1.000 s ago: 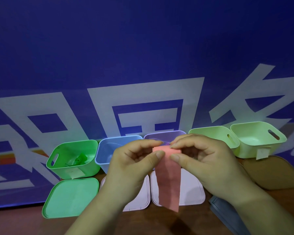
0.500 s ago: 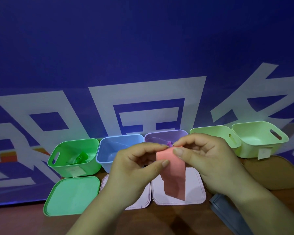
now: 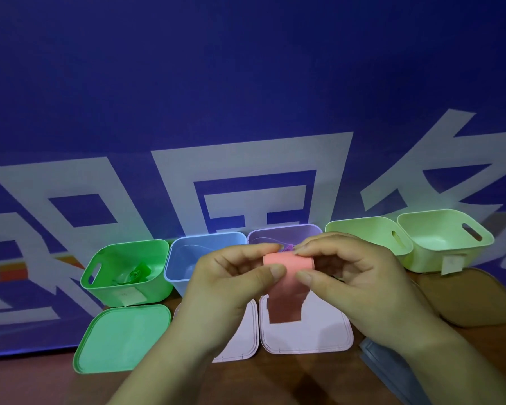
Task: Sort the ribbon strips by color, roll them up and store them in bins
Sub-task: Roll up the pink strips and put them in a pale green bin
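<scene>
Your left grip (image 3: 225, 287) and right grip (image 3: 360, 285) are both clamped on the pink ribbon strip (image 3: 288, 263). Thumbs and fingertips pinch its curled upper end, held up just in front of the purple bin (image 3: 284, 232). The strip's loose tail hangs down from there, over the pale pink lid (image 3: 313, 337) that lies on the counter (image 3: 275, 381) in front of the purple bin. Just left of the purple bin stands the blue bin (image 3: 184, 258). Further left is the green bin (image 3: 129, 247), with a green ribbon roll (image 3: 138, 273) inside. Right of the purple bin stand two light green bins (image 3: 362, 229), side by side. A green lid (image 3: 123, 337) lies well left of the purple bin and nearer you.
</scene>
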Available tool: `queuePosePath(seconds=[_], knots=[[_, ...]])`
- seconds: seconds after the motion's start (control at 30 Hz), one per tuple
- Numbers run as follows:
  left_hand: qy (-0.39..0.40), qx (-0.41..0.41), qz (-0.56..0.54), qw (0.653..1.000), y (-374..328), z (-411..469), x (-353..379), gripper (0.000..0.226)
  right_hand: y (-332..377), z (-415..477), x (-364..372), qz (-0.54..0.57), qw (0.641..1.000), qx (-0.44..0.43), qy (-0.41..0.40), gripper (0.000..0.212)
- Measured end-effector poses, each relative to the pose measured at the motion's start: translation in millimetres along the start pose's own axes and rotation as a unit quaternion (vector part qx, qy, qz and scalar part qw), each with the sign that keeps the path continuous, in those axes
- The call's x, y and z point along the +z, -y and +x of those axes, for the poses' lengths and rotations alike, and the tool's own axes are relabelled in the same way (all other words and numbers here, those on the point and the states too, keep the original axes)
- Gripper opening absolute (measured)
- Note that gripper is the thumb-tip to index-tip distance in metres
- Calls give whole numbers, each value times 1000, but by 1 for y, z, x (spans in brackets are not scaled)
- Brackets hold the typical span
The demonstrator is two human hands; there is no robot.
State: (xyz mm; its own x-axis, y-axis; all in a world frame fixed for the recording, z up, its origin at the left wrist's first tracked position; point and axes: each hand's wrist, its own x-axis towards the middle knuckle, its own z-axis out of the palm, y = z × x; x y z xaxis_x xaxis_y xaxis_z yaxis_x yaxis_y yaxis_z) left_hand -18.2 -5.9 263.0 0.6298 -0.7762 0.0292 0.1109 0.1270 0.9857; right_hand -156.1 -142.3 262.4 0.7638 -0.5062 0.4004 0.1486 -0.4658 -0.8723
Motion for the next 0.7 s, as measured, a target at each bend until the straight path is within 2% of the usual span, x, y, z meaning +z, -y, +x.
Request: queuePosePath(seconds=[0.2, 0.43, 0.57, 0.7], knots=[[37, 57, 37, 997, -2, -3, 0, 22, 2, -2, 0, 39, 998, 41, 5, 20], [57, 130, 75, 987, 6, -6, -6, 24, 5, -4, 4, 103, 991, 82, -5, 13], [41, 159, 114, 980, 11, -8, -6, 24, 5, -2, 6, 132, 985, 106, -15, 13], [33, 163, 108, 980, 12, -8, -6, 24, 6, -4, 6, 134, 984, 120, -17, 7]])
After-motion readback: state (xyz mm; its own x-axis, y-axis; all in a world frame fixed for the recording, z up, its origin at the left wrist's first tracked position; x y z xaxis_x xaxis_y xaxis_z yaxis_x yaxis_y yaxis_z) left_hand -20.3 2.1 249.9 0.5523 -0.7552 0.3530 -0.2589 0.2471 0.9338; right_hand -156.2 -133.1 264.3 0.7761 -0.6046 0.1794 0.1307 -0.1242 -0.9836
